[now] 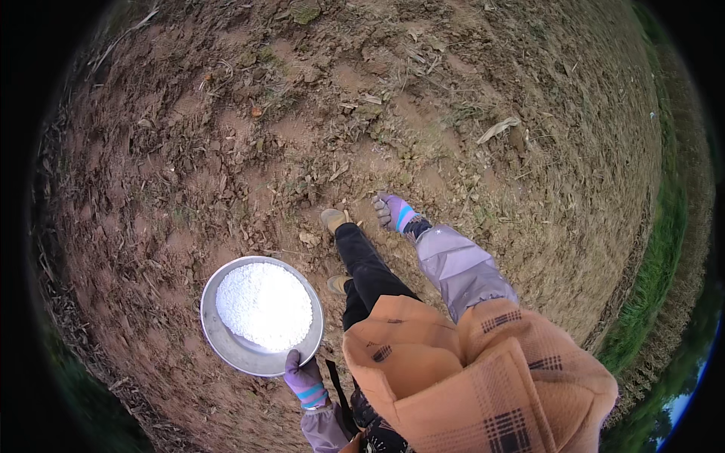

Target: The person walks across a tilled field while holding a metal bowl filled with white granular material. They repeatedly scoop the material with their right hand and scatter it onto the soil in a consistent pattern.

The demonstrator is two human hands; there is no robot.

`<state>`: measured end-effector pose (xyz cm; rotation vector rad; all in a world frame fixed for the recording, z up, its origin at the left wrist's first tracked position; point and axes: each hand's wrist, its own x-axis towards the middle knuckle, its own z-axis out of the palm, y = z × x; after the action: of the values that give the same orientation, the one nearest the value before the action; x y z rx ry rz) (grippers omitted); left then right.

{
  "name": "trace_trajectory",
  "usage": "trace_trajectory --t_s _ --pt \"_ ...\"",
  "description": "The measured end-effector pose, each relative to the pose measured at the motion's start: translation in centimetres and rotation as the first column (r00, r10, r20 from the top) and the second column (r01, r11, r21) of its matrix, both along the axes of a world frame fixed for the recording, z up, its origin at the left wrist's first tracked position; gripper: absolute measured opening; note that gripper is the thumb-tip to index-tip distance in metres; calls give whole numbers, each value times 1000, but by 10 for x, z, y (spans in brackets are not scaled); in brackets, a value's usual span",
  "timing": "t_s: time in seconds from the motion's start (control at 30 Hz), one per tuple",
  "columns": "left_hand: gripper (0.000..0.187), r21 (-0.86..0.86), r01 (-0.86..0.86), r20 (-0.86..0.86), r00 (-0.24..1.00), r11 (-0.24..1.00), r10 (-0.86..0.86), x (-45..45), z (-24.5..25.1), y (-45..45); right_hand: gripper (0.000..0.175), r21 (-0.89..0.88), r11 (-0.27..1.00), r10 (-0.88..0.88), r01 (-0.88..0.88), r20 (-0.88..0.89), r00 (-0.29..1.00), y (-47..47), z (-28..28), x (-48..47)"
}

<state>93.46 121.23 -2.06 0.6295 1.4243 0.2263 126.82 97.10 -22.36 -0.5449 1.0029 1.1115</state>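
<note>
My left hand [305, 376], in a purple work glove with a blue stripe, grips the near rim of a round metal basin [257, 362], thumb over the edge. White granules [263, 306] lie in the basin and look very bright in the light. My right hand [391, 212], gloved the same way, is held out over the soil ahead of my body with its fingers curled closed. Whether anything is inside that fist cannot be told. The basin is to the left of my legs, apart from the right hand.
Rough brown soil [226, 170] with clods and dry plant scraps surrounds me. A dry husk [498, 129] lies up ahead. My shoes [333, 219] stand on the soil. A green grass strip [651, 283] borders the field at the right.
</note>
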Motion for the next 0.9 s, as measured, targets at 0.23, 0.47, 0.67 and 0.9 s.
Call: trace_trajectory --t_s 0.23,0.47,0.67,0.9 --pt "34 15 24 -52 998 1000 -23 14 2 1 26 193 969 155 -154 8 988 75 39 11" --pt "21 -100 -46 -77 996 994 39 42 3 -2 28 187 981 61 -58 -10 998 137 -16 125" --pt "10 170 483 -325 850 859 -414 33 3 -3 26 203 975 72 -93 105 992 105 16 83" --pt "7 321 688 -383 722 650 -576 76 10 2 28 -40 998 -50 52 50 998 -12 19 94"
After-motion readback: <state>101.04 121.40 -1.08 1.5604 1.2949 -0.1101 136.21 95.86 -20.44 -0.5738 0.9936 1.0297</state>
